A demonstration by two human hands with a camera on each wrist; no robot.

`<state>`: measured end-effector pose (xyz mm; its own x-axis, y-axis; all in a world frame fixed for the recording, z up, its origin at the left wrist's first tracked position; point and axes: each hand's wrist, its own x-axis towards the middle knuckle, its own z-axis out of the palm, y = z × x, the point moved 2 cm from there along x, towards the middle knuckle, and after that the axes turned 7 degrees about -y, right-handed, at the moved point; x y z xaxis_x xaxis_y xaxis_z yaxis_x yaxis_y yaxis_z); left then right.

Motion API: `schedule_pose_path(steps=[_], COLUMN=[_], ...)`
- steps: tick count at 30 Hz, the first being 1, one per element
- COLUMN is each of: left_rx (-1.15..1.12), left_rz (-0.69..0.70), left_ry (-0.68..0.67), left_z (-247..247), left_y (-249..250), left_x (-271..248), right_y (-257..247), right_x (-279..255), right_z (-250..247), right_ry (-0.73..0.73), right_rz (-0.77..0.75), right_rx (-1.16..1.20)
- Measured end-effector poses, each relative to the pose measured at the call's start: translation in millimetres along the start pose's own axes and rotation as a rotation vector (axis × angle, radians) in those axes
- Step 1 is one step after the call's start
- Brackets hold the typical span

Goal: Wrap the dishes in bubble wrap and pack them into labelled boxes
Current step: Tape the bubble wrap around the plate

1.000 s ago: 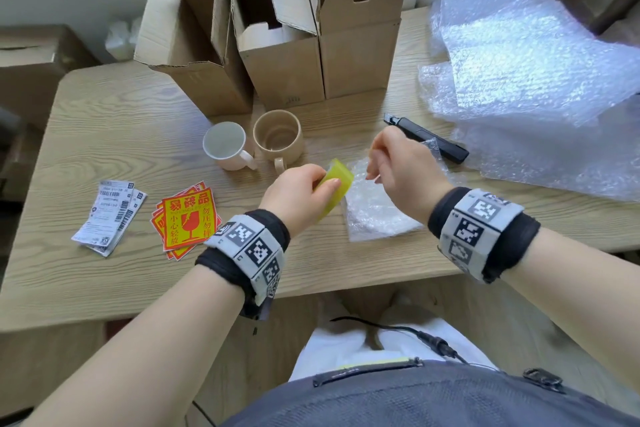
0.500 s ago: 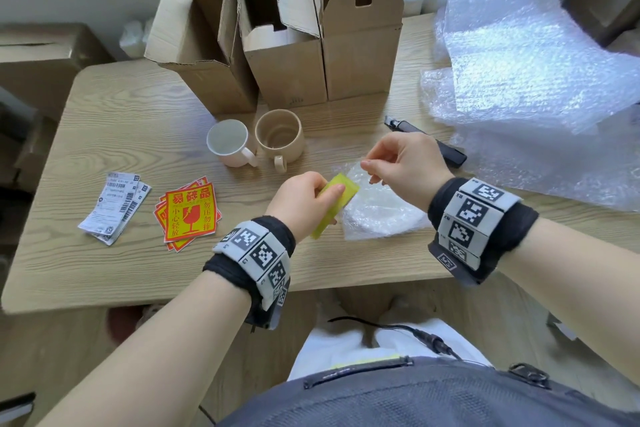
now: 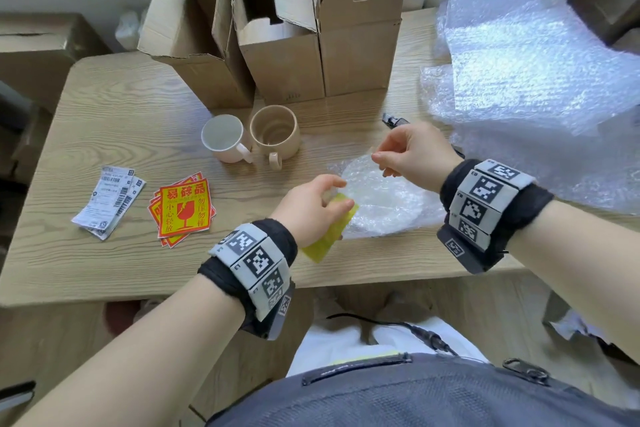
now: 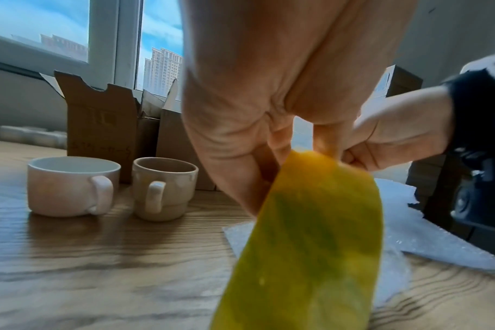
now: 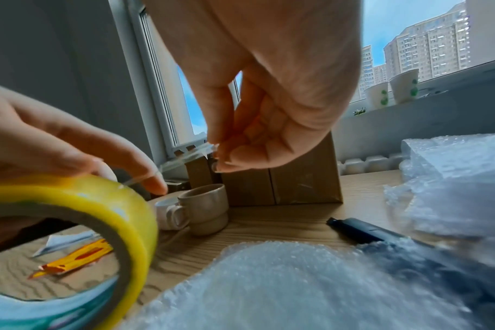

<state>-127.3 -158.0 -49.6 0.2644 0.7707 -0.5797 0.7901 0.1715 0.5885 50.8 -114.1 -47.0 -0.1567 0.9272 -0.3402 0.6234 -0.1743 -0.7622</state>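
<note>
My left hand point(image 3: 320, 199) grips a yellow roll of clear tape point(image 3: 329, 229) point(image 5: 93, 214) above the table's front edge. My right hand point(image 3: 391, 156) pinches the free end of the tape point(image 5: 204, 150), and a short clear strip stretches between the two hands. Under them lies a round dish wrapped in bubble wrap point(image 3: 384, 204) point(image 5: 283, 285). A white mug point(image 3: 223, 139) point(image 4: 71, 185) and a beige mug point(image 3: 275, 132) point(image 4: 164, 187) stand unwrapped behind it. Three open cardboard boxes point(image 3: 284, 55) stand at the back.
Red and yellow fragile stickers point(image 3: 183, 208) and white barcode labels point(image 3: 109, 201) lie at the left. A black utility knife point(image 5: 362, 230) lies right of the mugs. Loose bubble wrap sheets point(image 3: 540, 80) cover the right side of the table point(image 3: 104, 121).
The right hand has pulled the tape end up and away from the roll. The left hand has tilted the roll down towards the table's front edge.
</note>
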Motion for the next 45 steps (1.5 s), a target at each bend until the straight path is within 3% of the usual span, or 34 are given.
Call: schedule_pose_path(steps=[11, 17, 27, 31, 36, 41, 45], left_rx=[-0.131, -0.401, -0.671, -0.685, -0.752, -0.788, -0.875], left_rz=[-0.135, -0.249, -0.341, -0.366, -0.382, -0.421, -0.466], left_ry=[-0.274, -0.28, -0.305, -0.251, -0.315, -0.225, -0.293], left_z=[31, 49, 63, 74, 64, 67, 64], left_y=[20, 20, 23, 13, 20, 15, 13], left_x=[10, 28, 49, 71, 72, 83, 87], right_y=[41, 55, 59, 63, 66, 66, 65], right_x=[8, 23, 50, 59, 66, 67, 65], right_z=[0, 3, 14, 17, 18, 19, 22], right_ry=[-0.167, -0.114, -0.236, -0.255, -0.266, -0.259, -0.282], right_rz=[0.164, 0.18, 0.204, 0.212, 0.212, 0.198, 0.163], right_rx=[-0.127, -0.255, -0.424, -0.45, -0.466, -0.497, -0.593])
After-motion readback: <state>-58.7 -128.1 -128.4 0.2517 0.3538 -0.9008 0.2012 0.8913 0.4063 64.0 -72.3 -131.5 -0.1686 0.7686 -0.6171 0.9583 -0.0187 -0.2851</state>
